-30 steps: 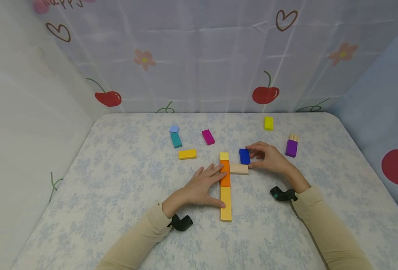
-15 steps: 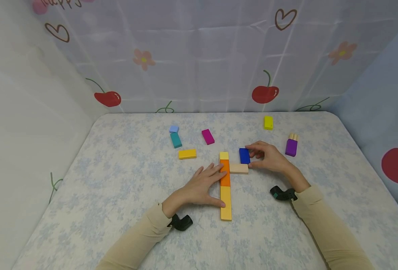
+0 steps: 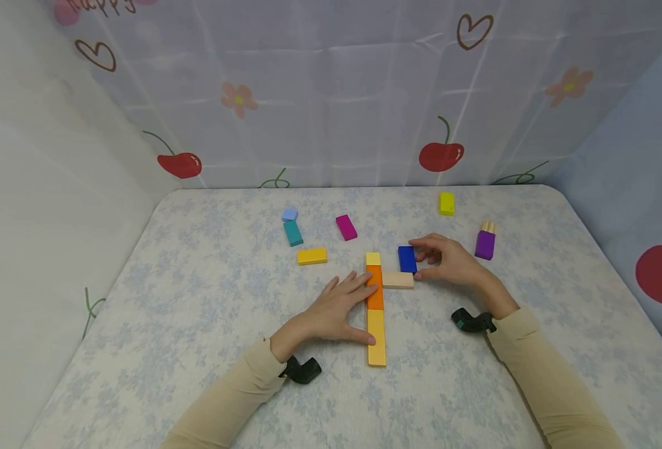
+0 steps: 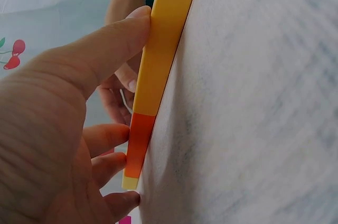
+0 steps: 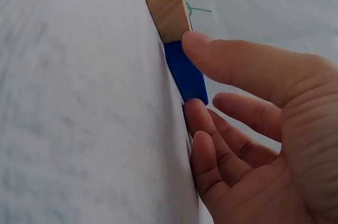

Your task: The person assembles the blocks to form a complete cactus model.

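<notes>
Right hand (image 3: 448,262) pinches a blue oblong block (image 3: 406,259) against a beige wooden bar (image 3: 398,281), left hand (image 3: 335,312) spread, 10-o'clock magenta oblong block (image 3: 346,227) seemingly unplaced.

On the patterned table (image 3: 140,312) lie a yellow-and-orange block row (image 3: 375,304), a blue block (image 3: 406,259) right of it, a teal block (image 3: 293,233) far left.

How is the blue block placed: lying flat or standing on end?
Flat: the head view shows the blue block, touched by the right hand, with its broad face up.
</notes>
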`<action>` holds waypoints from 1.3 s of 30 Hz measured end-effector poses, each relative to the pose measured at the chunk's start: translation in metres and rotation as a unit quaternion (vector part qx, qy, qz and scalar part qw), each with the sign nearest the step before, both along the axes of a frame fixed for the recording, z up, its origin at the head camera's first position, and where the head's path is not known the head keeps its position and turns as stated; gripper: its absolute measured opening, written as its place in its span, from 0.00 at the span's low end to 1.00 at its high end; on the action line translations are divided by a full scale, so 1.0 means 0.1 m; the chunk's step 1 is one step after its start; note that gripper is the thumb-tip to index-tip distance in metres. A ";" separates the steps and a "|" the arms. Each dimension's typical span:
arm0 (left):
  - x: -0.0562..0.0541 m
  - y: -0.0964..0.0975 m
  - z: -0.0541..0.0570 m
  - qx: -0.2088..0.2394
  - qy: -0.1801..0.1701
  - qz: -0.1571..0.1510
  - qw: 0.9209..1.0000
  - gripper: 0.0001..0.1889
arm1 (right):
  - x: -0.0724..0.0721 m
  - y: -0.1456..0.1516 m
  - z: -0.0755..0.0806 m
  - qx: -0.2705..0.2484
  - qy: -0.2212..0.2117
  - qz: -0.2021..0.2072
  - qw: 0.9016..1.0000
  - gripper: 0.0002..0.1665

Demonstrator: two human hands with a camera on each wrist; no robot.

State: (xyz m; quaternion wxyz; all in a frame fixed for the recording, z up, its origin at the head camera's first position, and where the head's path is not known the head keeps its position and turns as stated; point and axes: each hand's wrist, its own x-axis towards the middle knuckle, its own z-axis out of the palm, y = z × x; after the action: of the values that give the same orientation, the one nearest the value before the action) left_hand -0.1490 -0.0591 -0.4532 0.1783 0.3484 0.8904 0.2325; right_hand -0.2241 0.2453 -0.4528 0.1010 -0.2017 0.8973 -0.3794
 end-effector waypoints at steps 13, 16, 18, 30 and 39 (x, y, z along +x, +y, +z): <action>0.00 -0.01 -0.01 0.006 -0.001 -0.001 1.000 0.51 | -0.19 0.14 0.20 0.005 0.047 -0.102 0.994 0.38; 0.01 -0.01 -0.01 0.008 0.000 -0.002 1.000 0.50 | -0.32 0.18 0.23 0.004 0.055 -0.141 0.989 0.39; 0.01 -0.01 -0.01 0.009 0.000 -0.002 1.000 0.50 | -0.40 0.20 0.26 0.003 0.056 -0.164 0.985 0.41; 0.02 -0.01 0.02 -0.001 0.002 -0.002 1.000 0.50 | -0.86 0.36 0.34 0.017 -0.018 -0.215 0.976 0.48; 0.02 -0.01 0.04 0.002 -0.003 -0.004 1.000 0.50 | -0.99 0.43 0.28 0.008 -0.101 -0.211 0.972 0.54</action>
State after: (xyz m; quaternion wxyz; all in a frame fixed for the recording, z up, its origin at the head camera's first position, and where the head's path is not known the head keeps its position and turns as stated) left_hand -0.1470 -0.0606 -0.4493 0.1818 0.3519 0.8878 0.2343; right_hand -0.3232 0.2882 -0.4243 0.1099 0.0326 0.9078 -0.4033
